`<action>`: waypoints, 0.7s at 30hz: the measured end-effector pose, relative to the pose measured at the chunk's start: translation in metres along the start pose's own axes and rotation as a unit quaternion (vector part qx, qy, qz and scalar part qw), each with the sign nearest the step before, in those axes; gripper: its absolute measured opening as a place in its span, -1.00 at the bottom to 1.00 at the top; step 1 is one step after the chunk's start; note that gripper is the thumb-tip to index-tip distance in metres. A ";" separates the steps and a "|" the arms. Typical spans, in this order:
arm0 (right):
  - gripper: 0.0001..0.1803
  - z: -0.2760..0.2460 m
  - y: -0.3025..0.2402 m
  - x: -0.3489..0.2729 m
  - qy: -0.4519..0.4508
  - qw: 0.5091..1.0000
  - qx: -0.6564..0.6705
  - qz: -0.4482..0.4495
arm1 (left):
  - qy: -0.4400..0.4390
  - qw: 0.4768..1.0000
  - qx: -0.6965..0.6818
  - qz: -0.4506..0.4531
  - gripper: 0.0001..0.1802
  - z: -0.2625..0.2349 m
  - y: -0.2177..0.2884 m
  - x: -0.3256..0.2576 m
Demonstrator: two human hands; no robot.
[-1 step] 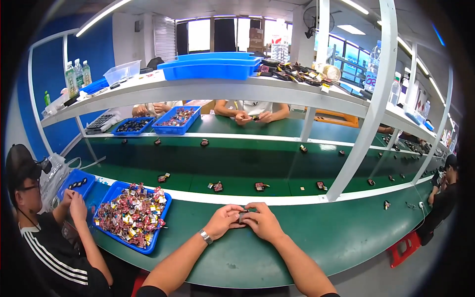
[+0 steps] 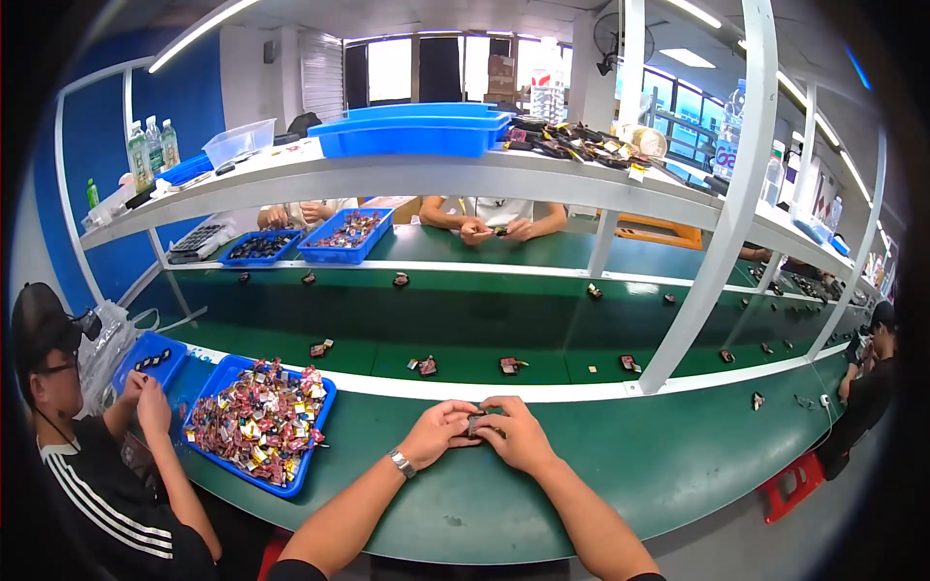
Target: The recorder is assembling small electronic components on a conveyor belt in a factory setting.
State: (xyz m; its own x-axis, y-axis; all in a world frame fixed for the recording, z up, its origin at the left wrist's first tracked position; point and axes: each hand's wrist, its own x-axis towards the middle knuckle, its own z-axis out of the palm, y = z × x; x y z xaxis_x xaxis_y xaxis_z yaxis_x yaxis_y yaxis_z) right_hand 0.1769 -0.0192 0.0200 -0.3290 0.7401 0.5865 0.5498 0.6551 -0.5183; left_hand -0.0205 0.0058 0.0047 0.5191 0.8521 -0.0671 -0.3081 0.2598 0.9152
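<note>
Over the green tabletop (image 2: pixel 601 474), both hands meet at a small dark, flat part (image 2: pixel 474 423). My left hand (image 2: pixel 438 432), with a metal watch on its wrist, grips the part's left side with closed fingers. From the other side, my right hand (image 2: pixel 515 434) holds it with thumb and bent fingers. My fingers cover much of the part, so its exact kind cannot be made out. To the left of my forearm, a blue tray (image 2: pixel 308 463) is heaped with small reddish parts (image 2: pixel 257 421) bearing yellow and white tabs.
Beyond the white rail, a dark green conveyor belt (image 2: pixel 446 320) carries spaced small parts, including a reddish one (image 2: pixel 511 365). A white post (image 2: pixel 712 232) rises at right, supporting a shelf with blue trays (image 2: pixel 407 136). A co-worker (image 2: pixel 107 484) sits at left; others sit across and at far right.
</note>
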 end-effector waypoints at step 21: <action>-0.85 0.004 -0.009 -0.005 0.016 1.000 0.011 0.011 | -0.059 0.998 0.006 0.005 -0.72 -0.009 -0.005 0.002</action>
State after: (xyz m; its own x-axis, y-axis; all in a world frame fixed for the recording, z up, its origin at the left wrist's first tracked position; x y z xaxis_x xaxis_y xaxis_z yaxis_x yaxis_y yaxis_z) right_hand 0.1706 -0.0279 0.0193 -0.2922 0.7489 0.5948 0.5386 0.6428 -0.5447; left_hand -0.0254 0.0101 -0.0037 0.6067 0.7948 -0.0105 -0.3051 0.2451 0.9203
